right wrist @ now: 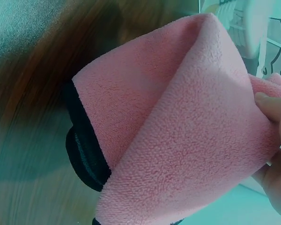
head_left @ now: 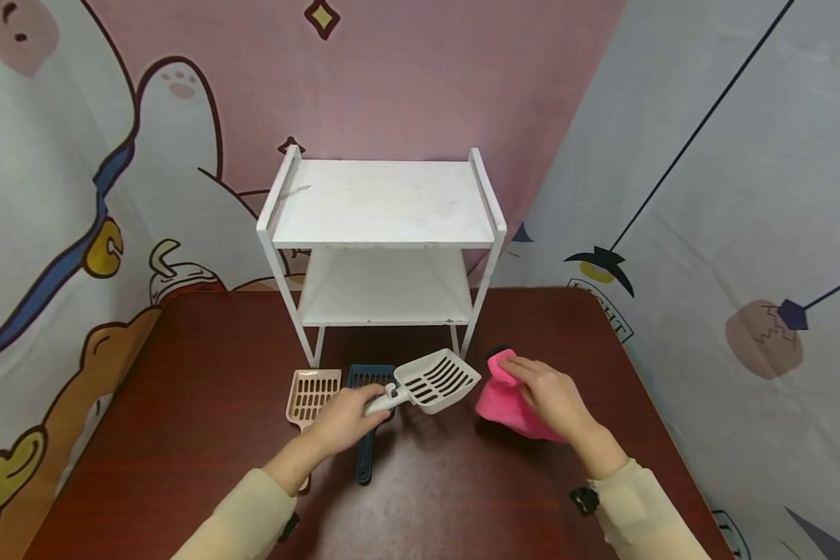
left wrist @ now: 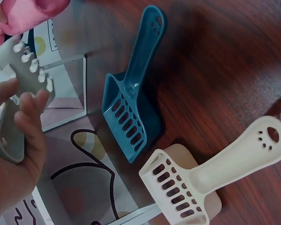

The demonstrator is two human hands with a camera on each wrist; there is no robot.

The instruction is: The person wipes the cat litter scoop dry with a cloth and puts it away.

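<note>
One risk: our left hand (head_left: pixel 343 420) grips the white scoop (head_left: pixel 420 379) by its handle (head_left: pixel 390 399), so pressing with the pink cloth (head_left: pixel 507 408) our right hand (head_left: pixel 549 395) pinches could twist it.

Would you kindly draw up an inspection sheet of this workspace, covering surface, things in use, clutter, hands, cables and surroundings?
Surface: reddish-brown table, glossy.
Things in use: white slotted scoop, held above the table; pink cloth with dark edging, partly folded over.
Clutter: dark blue scoop and beige scoop, lying side by side on the table.
Hands: left hand grips the white slotted scoop's handle; right hand pinches the pink cloth.
Cables: nothing seen.
Surroundings: white rack with two shelves, standing on the table; cartoon-printed backdrop behind.
</note>
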